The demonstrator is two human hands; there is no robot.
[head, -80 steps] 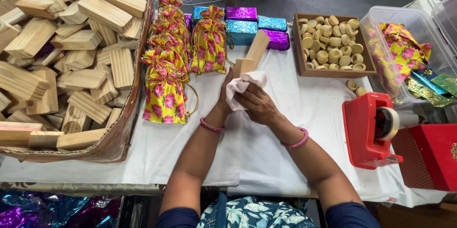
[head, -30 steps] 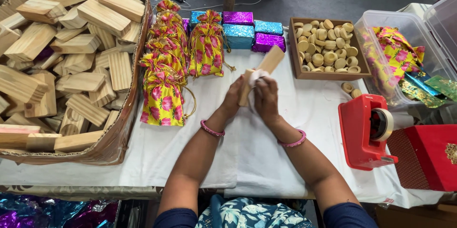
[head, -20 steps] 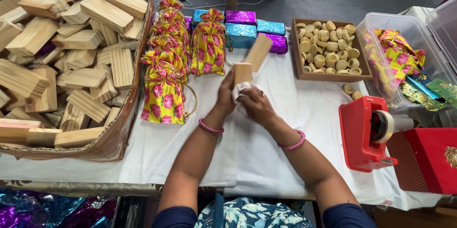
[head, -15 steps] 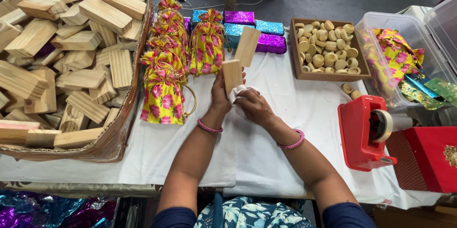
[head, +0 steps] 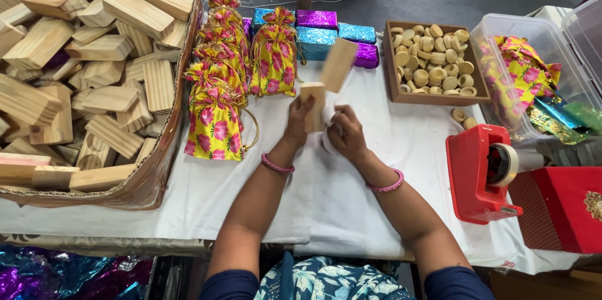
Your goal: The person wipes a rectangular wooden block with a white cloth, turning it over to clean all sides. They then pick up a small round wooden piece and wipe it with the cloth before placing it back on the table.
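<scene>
Since approx half a sec ago the wooden piece (head: 326, 80) has tipped further upright and the hands sit a bit higher over the table (head: 401, 149). Left hand (head: 299, 121) is clenched round its lower block, mid-table, toward the far edge. Right hand (head: 345, 134) presses a white cloth (head: 328, 115) against it; cloth mostly hidden by fingers, grip on it can't be made out. Box of wood blocks (head: 81, 68) at left edge, cut off by frame. Red tape dispenser (head: 483, 168) near right edge.
</scene>
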